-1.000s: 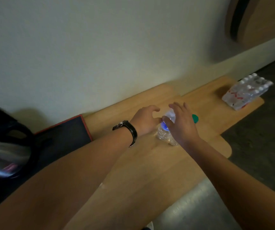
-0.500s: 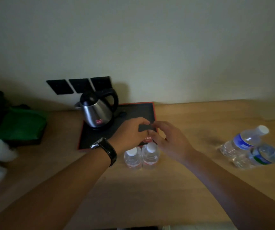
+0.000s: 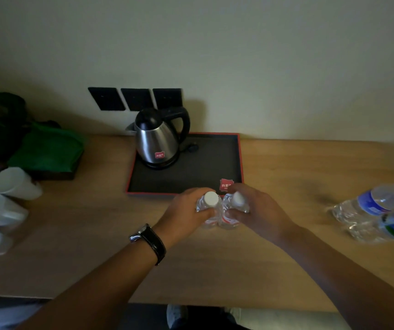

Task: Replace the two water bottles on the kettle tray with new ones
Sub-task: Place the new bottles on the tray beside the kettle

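Two small clear bottles with white caps, standing upright and touching. Left hand (image 3: 186,208) fingers are wrapped around the left bottle (image 3: 209,206), right hand (image 3: 258,210) grips the right bottle (image 3: 235,206). Black red-rimmed tray (image 3: 184,177) sits just beyond the fingertips, kettle (image 3: 156,139) on it.

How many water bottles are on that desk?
4. Two stand upright just in front of the tray, one in the left hand, one in the right hand. Two lie at far right.
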